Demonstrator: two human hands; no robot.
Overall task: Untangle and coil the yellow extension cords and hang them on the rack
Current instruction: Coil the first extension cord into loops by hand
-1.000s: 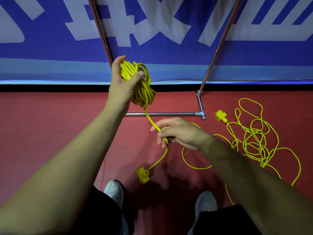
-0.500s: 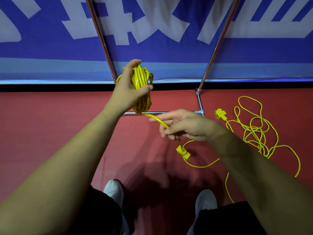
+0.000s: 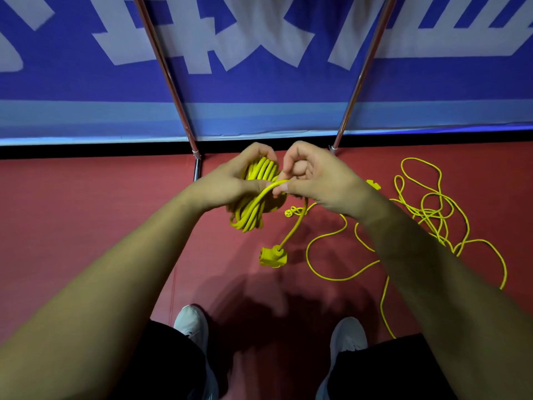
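Head view: left hand [image 3: 227,189], right hand [image 3: 320,180] hold cord [image 3: 249,216]; banner [image 3: 86,88] lettering perhaps Chinese.

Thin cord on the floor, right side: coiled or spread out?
Spread out, not coiled: the thin cord sprawls in loose, overlapping loops across the red floor, with one long strand trailing toward the camera.

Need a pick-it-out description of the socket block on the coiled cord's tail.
On the red floor below the blue banner, the left hand and right hand meet at a coiled cord. Its free tail drops from the right hand to the socket block. Unlike the small plug and connector by the loose cord, it is boxy and joined to the coil.
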